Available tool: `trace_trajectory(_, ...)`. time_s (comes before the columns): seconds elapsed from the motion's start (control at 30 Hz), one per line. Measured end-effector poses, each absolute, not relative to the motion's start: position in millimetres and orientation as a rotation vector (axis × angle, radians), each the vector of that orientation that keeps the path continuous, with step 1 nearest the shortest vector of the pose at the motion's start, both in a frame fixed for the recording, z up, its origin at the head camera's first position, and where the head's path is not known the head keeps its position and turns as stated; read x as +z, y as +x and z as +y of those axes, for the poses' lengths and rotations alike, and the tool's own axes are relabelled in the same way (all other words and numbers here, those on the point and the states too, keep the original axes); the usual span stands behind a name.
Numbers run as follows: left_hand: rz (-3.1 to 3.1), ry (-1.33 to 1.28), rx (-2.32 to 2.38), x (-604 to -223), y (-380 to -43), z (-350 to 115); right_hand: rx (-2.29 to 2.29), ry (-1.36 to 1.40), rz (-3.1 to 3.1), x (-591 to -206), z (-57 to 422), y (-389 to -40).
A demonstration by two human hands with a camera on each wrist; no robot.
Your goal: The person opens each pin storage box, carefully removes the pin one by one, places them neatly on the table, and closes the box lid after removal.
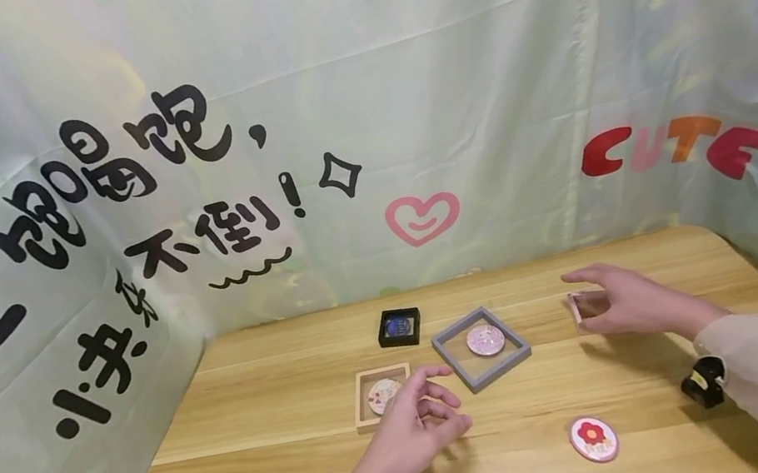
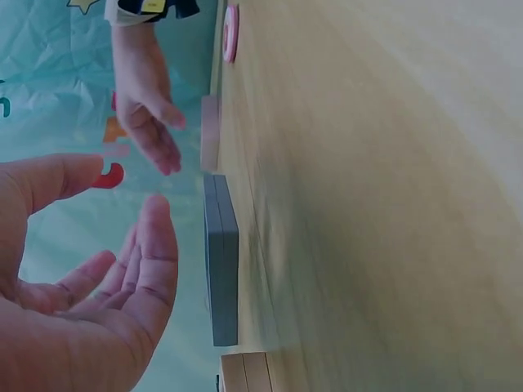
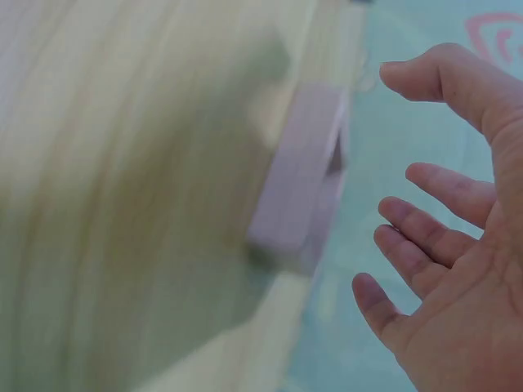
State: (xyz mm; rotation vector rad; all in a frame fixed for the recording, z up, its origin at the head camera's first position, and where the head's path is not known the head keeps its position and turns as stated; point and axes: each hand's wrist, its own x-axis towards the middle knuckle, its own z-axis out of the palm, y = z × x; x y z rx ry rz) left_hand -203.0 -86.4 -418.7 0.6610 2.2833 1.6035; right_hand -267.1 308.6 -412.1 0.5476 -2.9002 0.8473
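Note:
My right hand (image 1: 630, 300) is held above a small pink frame (image 1: 576, 310), thumb and fingers spread apart. In the right wrist view a gap shows between that hand (image 3: 458, 229) and the pink frame (image 3: 298, 180). Over the table, my left hand (image 1: 413, 429) hovers with loosely bent fingers and nothing between them. It partly covers a light wooden frame (image 1: 362, 408) with a round patterned badge (image 1: 382, 395) in it. A larger grey frame (image 1: 453, 363), holding a round pink badge (image 1: 485, 340) behind its clear middle, lies between the hands.
A small black frame (image 1: 401, 340) with a blue piece inside lies at the back. Nearer the front is a round badge with a red flower (image 1: 593, 438). Printed cloth (image 1: 474, 84) hangs behind and beside the wooden table (image 1: 273, 458).

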Motion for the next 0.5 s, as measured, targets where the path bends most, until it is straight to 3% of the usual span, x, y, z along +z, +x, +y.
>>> trace_trajectory(0.5, 2.514, 0.543, 1.427, -423.7, -219.8, -68.9, 0.837, 0.701, -2.939, -404.8, 251.2, -273.7)
